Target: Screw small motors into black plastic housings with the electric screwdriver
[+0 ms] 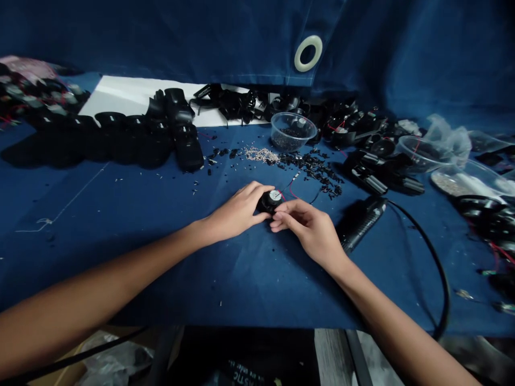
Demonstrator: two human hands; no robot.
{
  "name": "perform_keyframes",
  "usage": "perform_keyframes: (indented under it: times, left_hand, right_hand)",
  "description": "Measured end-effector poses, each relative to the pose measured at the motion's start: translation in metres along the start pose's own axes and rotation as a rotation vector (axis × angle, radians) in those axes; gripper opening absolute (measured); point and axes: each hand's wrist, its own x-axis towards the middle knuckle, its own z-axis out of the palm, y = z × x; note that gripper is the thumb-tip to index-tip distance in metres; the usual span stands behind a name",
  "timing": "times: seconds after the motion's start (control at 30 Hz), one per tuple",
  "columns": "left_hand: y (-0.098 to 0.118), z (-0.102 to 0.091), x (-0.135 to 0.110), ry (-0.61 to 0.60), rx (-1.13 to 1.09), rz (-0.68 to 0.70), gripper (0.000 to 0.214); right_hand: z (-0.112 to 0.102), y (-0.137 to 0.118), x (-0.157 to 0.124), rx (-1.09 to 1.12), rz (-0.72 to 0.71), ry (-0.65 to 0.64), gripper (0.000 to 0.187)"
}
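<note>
My left hand [237, 212] is curled around a small round black part with a silver centre [272, 198], which rests on the blue cloth [120, 214]. Thin red and black wires [292, 188] run from that part toward the back. My right hand [308, 228] meets it from the right, fingers pinched together at the part's near edge. What the right fingertips pinch is too small to make out.
A black corded power tool [362, 217] lies just right of my right hand, its cable looping to the front. A clear plastic bowl [293, 130], a heap of silver screws [261, 155], scattered black bits and piles of black housings [120, 136] fill the back.
</note>
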Motion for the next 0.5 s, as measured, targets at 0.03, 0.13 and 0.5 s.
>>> perform_keyframes:
  times: [0.03, 0.13, 0.5]
  left_hand:
    - [0.0, 0.0, 0.0, 0.0, 0.0, 0.001, 0.048]
    - [-0.002, 0.0, 0.0, 0.005, -0.001, 0.005, 0.049]
    - [0.008, -0.005, -0.008, 0.077, 0.13, 0.133, 0.042]
  right_hand:
    - [0.0, 0.001, 0.0, -0.02, -0.005, 0.004, 0.021]
    - [-0.001, 0.002, 0.002, -0.086, -0.005, 0.002, 0.02]
    - [-0.001, -0.005, 0.009, 0.027, 0.079, -0.017, 0.021]
